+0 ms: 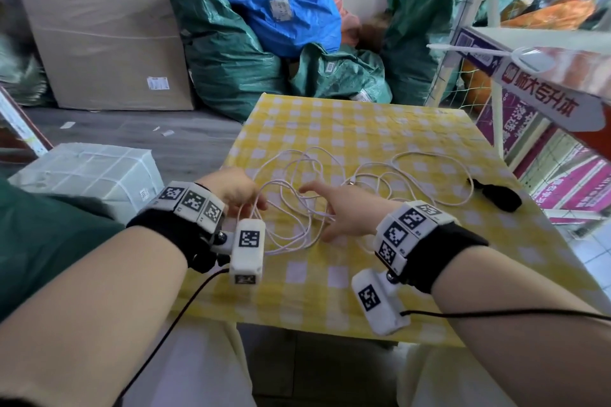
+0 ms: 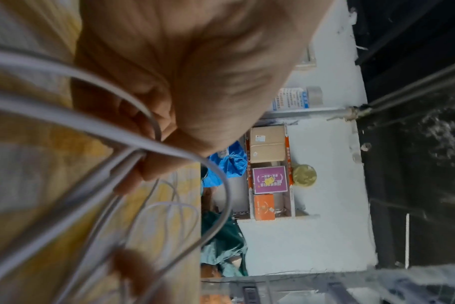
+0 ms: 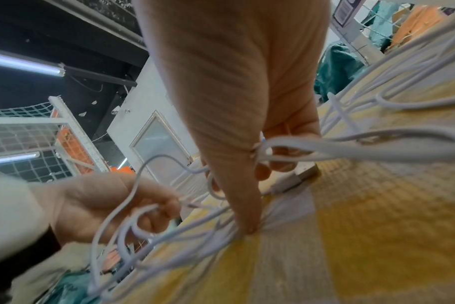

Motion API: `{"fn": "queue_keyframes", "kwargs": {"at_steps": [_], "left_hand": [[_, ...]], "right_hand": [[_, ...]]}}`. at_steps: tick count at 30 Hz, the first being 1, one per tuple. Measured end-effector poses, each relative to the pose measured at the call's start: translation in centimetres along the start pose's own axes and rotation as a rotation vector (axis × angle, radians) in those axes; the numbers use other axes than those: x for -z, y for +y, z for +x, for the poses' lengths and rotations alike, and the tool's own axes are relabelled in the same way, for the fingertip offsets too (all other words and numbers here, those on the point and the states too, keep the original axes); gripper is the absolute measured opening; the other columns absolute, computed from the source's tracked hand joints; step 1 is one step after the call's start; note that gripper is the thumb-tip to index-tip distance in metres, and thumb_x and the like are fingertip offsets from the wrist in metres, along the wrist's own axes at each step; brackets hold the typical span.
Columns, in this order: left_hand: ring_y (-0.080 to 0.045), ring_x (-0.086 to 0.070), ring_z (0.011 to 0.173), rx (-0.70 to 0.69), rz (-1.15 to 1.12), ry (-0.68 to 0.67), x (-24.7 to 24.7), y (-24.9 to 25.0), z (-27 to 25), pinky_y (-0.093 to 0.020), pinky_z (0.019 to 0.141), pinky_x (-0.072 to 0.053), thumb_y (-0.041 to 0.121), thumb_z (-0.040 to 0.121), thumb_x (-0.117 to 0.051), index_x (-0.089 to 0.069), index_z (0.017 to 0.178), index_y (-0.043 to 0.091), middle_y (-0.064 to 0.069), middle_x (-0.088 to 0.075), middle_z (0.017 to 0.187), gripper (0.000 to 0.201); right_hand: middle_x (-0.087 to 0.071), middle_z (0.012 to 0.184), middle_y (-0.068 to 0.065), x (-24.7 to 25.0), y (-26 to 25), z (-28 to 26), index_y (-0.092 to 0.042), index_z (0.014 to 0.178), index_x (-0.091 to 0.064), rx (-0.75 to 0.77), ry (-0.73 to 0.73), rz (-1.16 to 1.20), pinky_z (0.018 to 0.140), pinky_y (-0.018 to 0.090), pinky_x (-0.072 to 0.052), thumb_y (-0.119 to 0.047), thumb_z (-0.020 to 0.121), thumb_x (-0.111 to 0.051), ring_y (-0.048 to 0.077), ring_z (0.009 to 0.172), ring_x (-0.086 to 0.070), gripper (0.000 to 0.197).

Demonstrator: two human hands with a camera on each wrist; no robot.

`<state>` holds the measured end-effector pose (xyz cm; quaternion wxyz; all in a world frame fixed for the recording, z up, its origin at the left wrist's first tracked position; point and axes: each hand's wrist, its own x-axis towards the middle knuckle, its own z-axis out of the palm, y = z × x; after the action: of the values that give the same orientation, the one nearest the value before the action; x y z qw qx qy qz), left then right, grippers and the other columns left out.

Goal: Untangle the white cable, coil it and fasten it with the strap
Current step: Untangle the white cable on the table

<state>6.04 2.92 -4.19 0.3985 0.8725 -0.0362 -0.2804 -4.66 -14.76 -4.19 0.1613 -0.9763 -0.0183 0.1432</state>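
Note:
The white cable (image 1: pixel 380 175) lies in tangled loops on the yellow checked tablecloth (image 1: pixel 347 291). My left hand (image 1: pixel 244 198) is at the table's left edge and grips several strands in its curled fingers (image 2: pixel 143 168); the right wrist view shows the same left hand (image 3: pixel 104 205). My right hand (image 1: pixel 330 211) is over the middle of the tangle. Its thumb tip (image 3: pixel 249 228) presses on the cloth among the strands, and its other fingers (image 3: pixel 278 166) curl round strands of the cable (image 3: pixel 377 148). The black strap (image 1: pixel 499 197) lies loose at the table's right side, away from both hands.
A white wrapped parcel (image 1: pixel 89 172) stands left of the table. A big cardboard box (image 1: pixel 99 26) and green and blue bags (image 1: pixel 284 3) are piled behind. A white rack with a printed carton (image 1: pixel 545 82) overhangs the table's right side.

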Motion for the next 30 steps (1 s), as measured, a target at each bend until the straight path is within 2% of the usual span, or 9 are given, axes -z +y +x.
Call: {"fn": "queue_keyframes", "kwargs": {"at_steps": [2,5,8,11,14,21,25,27,30], "left_hand": [[-0.014,-0.047,0.042,0.009,-0.137,-0.138,0.0,0.7,-0.4,-0.020,0.041,-0.040,0.001,0.092,-0.052,-0.054,0.067,0.000,-0.014,-0.056,0.070,0.025],[-0.009,-0.054,0.045,-0.056,-0.403,-0.243,0.3,3.1,-1.8,-0.017,0.044,-0.047,0.010,0.097,-0.046,-0.058,0.075,-0.003,-0.009,-0.059,0.060,0.028],[-0.016,-0.066,0.076,-0.212,-0.671,-0.369,0.9,5.2,-2.6,-0.029,0.072,-0.057,0.020,0.100,-0.038,-0.060,0.090,0.001,-0.008,-0.069,0.084,0.030],[-0.019,-0.060,0.089,-0.256,-0.686,-0.304,0.9,5.8,-2.1,-0.038,0.089,-0.042,0.039,0.101,-0.027,-0.050,0.104,0.017,-0.006,-0.065,0.099,0.032],[-0.017,-0.056,0.075,-0.244,-0.444,-0.191,-0.3,5.3,-1.4,-0.029,0.071,-0.043,0.028,0.100,-0.038,-0.057,0.095,0.012,-0.006,-0.061,0.091,0.025],[-0.016,-0.056,0.042,-0.131,0.423,-0.338,-5.8,3.7,-1.2,-0.026,0.054,-0.046,0.020,0.098,-0.047,-0.050,0.105,0.015,-0.011,-0.058,0.068,0.010],[-0.022,-0.059,0.053,-0.140,0.410,-0.253,-6.3,3.6,-1.0,-0.029,0.054,-0.050,0.014,0.093,-0.052,-0.055,0.082,0.004,-0.012,-0.059,0.066,0.016],[-0.026,-0.064,0.067,-0.244,0.539,-0.081,-5.5,3.7,-0.9,-0.036,0.066,-0.056,0.013,0.089,-0.055,-0.061,0.077,0.006,-0.013,-0.064,0.071,0.015],[-0.030,-0.069,0.082,-0.355,0.503,0.233,-3.5,3.6,-0.8,-0.043,0.077,-0.057,0.001,0.080,-0.052,-0.072,0.083,0.006,-0.016,-0.071,0.082,0.021]], "right_hand": [[-0.062,0.107,0.003,0.0,-0.2,-0.1,-0.029,0.136,-0.042,0.035,-0.032,-0.079,0.075,0.028,-0.042,-0.030,0.081,-0.072,0.020,0.094,-0.057,0.063],[-0.063,0.119,0.002,-0.1,-0.4,-0.3,-0.023,0.125,-0.055,0.031,-0.031,-0.073,0.080,0.027,-0.041,-0.035,0.088,-0.063,0.023,0.108,-0.057,0.039],[-0.061,0.090,0.001,0.8,0.1,-0.5,-0.019,0.099,-0.058,-0.033,0.058,0.157,0.064,0.025,-0.040,-0.031,0.096,-0.051,0.019,0.082,-0.058,0.014],[-0.052,0.067,0.000,2.4,1.7,-0.6,-0.015,0.081,-0.056,-0.148,0.221,0.586,0.049,0.022,-0.038,-0.024,0.097,-0.048,0.011,0.053,-0.048,0.020],[-0.050,0.063,0.000,3.4,3.8,-0.7,-0.014,0.081,-0.057,-0.288,0.315,0.766,0.048,0.023,-0.034,-0.021,0.096,-0.046,0.012,0.047,-0.043,0.020],[-0.047,0.064,0.005,3.2,6.9,-0.7,-0.013,0.067,-0.043,-0.549,0.432,0.716,0.051,0.028,-0.040,-0.017,0.095,-0.045,0.018,0.052,-0.043,0.028],[-0.056,0.094,0.008,3.4,7.0,-1.5,-0.014,0.105,-0.053,-0.665,0.570,0.762,0.080,0.039,-0.054,-0.026,0.084,-0.061,0.026,0.085,-0.058,0.026],[-0.055,0.116,0.006,3.6,6.9,-1.8,-0.017,0.127,-0.045,-0.674,0.654,0.747,0.093,0.043,-0.050,-0.022,0.081,-0.067,0.025,0.104,-0.056,0.052],[-0.051,0.120,0.004,4.1,5.9,-2.3,-0.020,0.129,-0.046,-0.560,0.840,0.730,0.095,0.043,-0.049,-0.013,0.082,-0.059,0.023,0.108,-0.053,0.049]]}}
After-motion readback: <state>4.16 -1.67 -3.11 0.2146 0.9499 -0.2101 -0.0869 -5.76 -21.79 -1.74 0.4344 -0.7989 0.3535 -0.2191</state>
